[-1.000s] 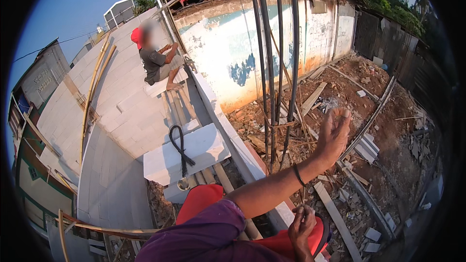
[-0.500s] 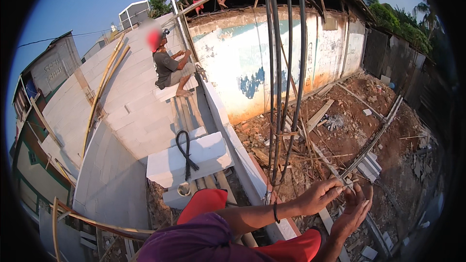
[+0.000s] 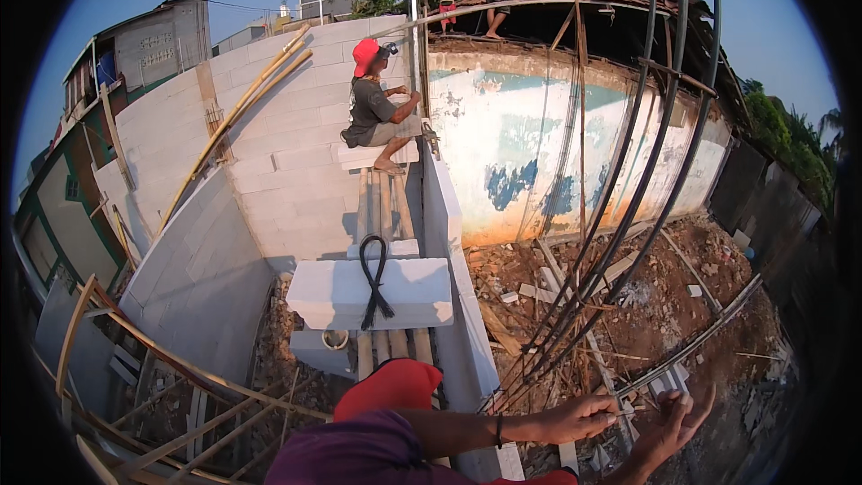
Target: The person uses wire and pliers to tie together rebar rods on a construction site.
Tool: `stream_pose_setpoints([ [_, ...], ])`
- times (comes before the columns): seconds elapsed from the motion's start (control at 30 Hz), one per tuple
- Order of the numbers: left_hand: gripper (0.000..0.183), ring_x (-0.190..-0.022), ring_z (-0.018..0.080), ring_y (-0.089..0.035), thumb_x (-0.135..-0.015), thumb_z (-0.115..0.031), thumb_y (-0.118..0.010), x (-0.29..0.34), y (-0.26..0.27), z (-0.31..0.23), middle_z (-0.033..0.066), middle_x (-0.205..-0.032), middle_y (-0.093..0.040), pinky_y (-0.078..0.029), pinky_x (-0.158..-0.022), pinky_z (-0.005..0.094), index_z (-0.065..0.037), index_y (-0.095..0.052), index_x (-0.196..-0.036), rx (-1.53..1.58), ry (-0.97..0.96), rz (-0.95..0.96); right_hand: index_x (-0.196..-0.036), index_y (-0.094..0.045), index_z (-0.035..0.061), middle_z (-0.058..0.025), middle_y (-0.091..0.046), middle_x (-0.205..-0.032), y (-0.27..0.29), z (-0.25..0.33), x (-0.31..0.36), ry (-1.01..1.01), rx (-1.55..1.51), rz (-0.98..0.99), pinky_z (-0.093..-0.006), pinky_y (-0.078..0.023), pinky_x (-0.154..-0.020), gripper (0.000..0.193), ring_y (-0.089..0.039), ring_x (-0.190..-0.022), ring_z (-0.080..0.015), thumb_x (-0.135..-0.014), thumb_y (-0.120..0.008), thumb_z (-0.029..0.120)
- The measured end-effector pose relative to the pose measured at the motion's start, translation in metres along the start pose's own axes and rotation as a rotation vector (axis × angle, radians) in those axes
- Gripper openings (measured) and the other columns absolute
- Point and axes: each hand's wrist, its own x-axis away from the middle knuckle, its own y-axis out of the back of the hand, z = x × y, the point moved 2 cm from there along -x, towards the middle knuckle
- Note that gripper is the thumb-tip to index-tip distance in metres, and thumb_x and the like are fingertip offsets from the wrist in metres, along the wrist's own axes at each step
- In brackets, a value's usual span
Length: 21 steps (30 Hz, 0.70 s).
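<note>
Low on the right, my left hand (image 3: 579, 419), with a dark band on its wrist, has its fingers curled into a pinch. Facing it, a short gap away, is my right hand (image 3: 669, 431), some fingers bent in and one pointing up. A thin line seems to run between them, too fine to make out. Tall steel reinforcing bars (image 3: 660, 139), tied with cross pieces, rise just beyond my hands. A looped bundle of black wire (image 3: 373, 283) lies on a white block (image 3: 310, 292) ahead of my red-clad knee (image 3: 391, 386).
A person in a red cap (image 3: 373, 112) sits farther along the bamboo poles (image 3: 384, 202); others are on the tiled roof (image 3: 575, 0). A narrow wall top (image 3: 462, 305) runs alongside, with rubble ground (image 3: 709, 323) far below. Light block walls (image 3: 189, 278) stand left.
My view has turned left and up, so the scene has shifted right and the bars look more slanted. My hands have moved slightly apart, and one right finger now points up.
</note>
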Motion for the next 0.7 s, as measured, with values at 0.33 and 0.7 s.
stream_pose_setpoints([
  [0.33,0.032,-0.057,0.0056,-0.032,-0.108,-0.034,-0.046,0.015,0.009,0.001,-0.0031,-0.069,-0.042,-0.028,-0.051,0.0260,-0.004,-0.054,-0.114,0.253,0.077,0.012,-0.136,-0.046,0.0035,-0.0036,-0.057,-0.081,-0.017,-0.002,0.007,-0.182,0.006,0.106,-0.0293,-0.050,-0.066,0.036,-0.056,-0.075,-0.0125,-0.103,-0.052,0.016],
  [0.7,0.021,-0.055,0.0017,-0.036,-0.106,-0.026,-0.052,-0.009,0.010,-0.041,-0.0038,-0.072,-0.047,-0.029,-0.048,0.0210,-0.005,-0.055,-0.108,0.040,0.017,-0.193,-0.123,-0.056,0.0003,-0.0075,-0.064,-0.086,-0.034,-0.007,0.008,-0.230,-0.137,0.165,-0.0278,-0.052,-0.064,0.026,-0.062,-0.071,-0.0137,-0.101,-0.057,0.015],
])
